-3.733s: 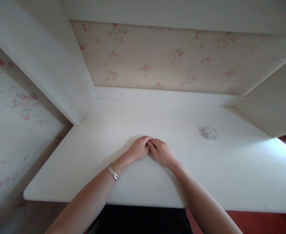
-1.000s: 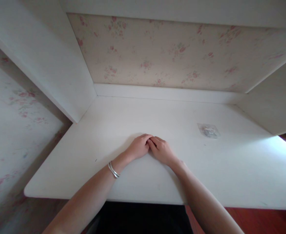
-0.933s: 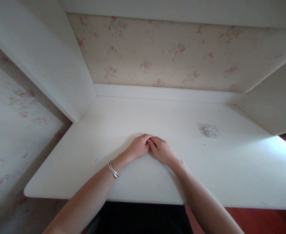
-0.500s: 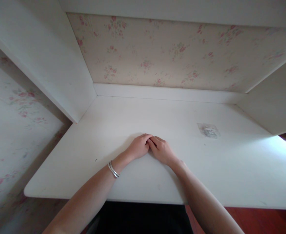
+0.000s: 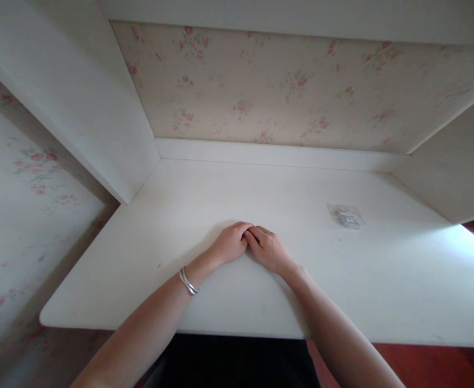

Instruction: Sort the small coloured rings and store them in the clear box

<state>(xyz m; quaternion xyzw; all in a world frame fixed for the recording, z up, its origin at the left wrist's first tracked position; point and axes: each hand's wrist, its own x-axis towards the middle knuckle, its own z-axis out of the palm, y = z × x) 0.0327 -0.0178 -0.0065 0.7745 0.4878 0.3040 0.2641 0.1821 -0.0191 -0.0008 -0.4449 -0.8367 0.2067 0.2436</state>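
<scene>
My left hand (image 5: 232, 242) and my right hand (image 5: 268, 249) rest together on the white desk (image 5: 228, 188), touching at the fingertips and thumbs. Both are closed, with the fingers curled inward and the palms turned down out of sight. No object shows in either one. A silver bracelet (image 5: 189, 281) circles my left wrist. To the right of my right hand, apart from it, a small clear plastic packet (image 5: 345, 216) lies flat; its greyish contents are too blurred to name.
A white upright panel (image 5: 79, 102) borders the desk at the left, and another side panel (image 5: 451, 161) stands at the right. Floral wallpaper (image 5: 261, 91) covers the back above a low white ledge (image 5: 281, 154). Reddish flooring (image 5: 431, 366) shows below the front edge.
</scene>
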